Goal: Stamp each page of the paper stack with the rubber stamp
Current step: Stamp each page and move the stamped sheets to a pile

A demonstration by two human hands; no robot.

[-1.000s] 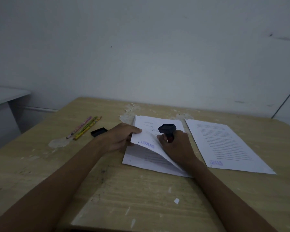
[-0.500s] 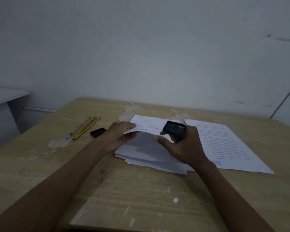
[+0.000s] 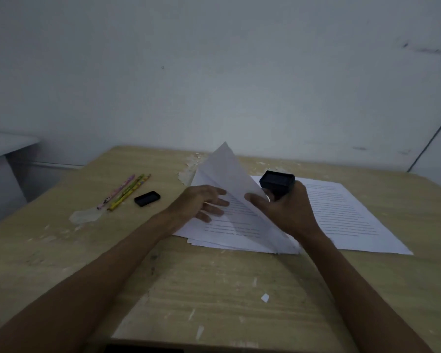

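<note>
A stack of printed white pages [image 3: 229, 233] lies in the middle of the wooden table [image 3: 214, 289]. Its top sheet [image 3: 229, 171] stands lifted, its corner pointing up. My right hand [image 3: 285, 210] pinches that sheet with the thumb while the other fingers grip the black rubber stamp [image 3: 277, 184], whose face is turned upward. My left hand [image 3: 201, 202] rests with spread fingers flat on the page underneath, holding nothing. A second pile of pages [image 3: 346, 215] lies flat to the right of the stack.
A small black stamp cap [image 3: 147, 198] lies left of the stack. Further left lie three pencils [image 3: 124, 192] side by side. The wall stands right behind the table's far edge. A pale ledge [image 3: 8, 143] sits at the far left.
The top sheet has risen from a slight lift to standing up, carried rightward by my right hand. My left hand has let go of its edge and dropped flat onto the page below.
</note>
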